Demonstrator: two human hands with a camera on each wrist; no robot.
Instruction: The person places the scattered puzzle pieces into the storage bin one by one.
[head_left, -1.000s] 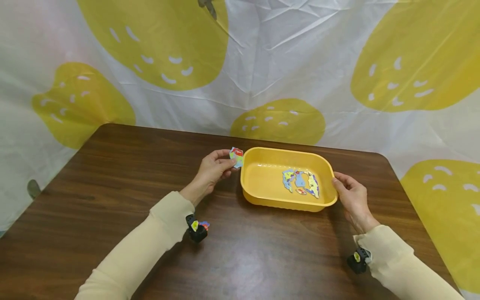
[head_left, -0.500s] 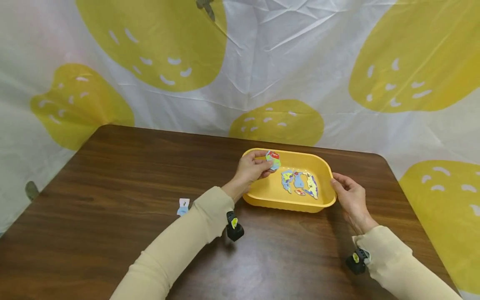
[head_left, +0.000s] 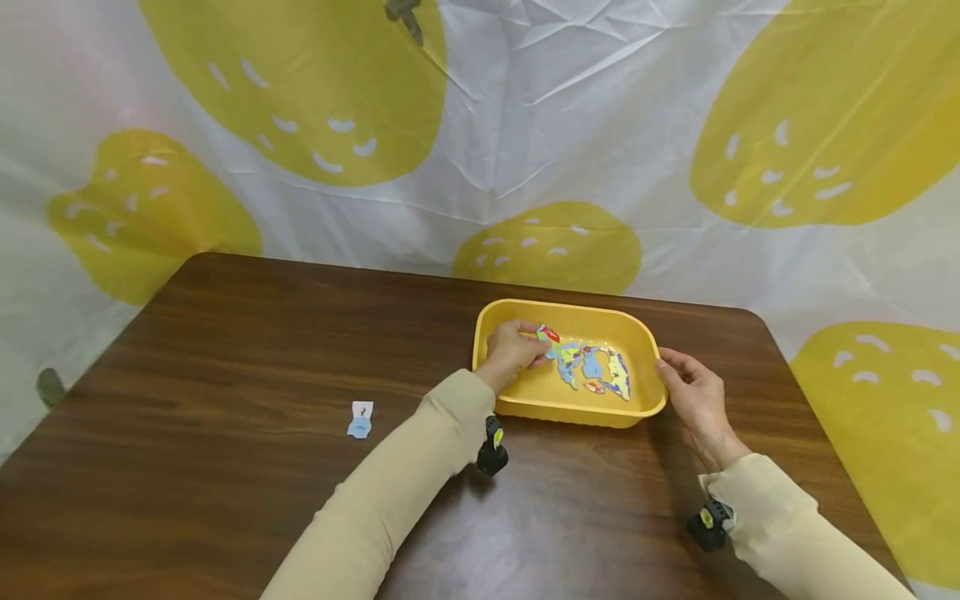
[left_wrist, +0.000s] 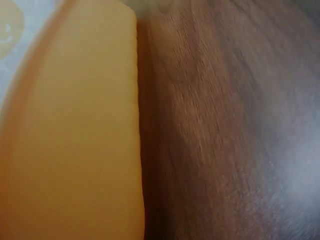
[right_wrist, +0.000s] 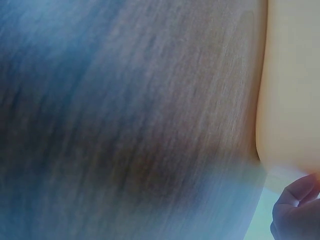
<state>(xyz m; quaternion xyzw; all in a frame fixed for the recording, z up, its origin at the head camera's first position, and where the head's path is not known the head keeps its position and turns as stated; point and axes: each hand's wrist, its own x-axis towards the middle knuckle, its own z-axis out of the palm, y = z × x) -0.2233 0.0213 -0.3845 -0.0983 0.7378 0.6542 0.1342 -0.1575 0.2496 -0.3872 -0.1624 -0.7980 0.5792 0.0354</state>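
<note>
My left hand (head_left: pixel 512 350) reaches into the yellow plastic basin (head_left: pixel 577 414) and pinches a flat, irregular piece printed red, green and light blue (head_left: pixel 551 336). That piece is low over the basin floor, at the left edge of several other flat colourful pieces (head_left: pixel 592 363) lying there. At the basin's right end my right hand (head_left: pixel 699 404) holds the rim, thumb on top. The basin's side wall (left_wrist: pixel 80 125) fills the left of the left wrist view. In the right wrist view, part of the right hand (right_wrist: pixel 297 210) shows at the basin's corner.
A small white and light-blue piece (head_left: pixel 361 419) lies on the brown wooden table (head_left: pixel 225 400), left of the basin. Behind the table's far edge hangs a white cloth (head_left: pixel 337 225) with large yellow fruit shapes.
My left hand has moved right, from outside the basin's left rim to over it and down inside, carrying the pinched piece. The table piece has come into full view. The right hand stays at the rim.
</note>
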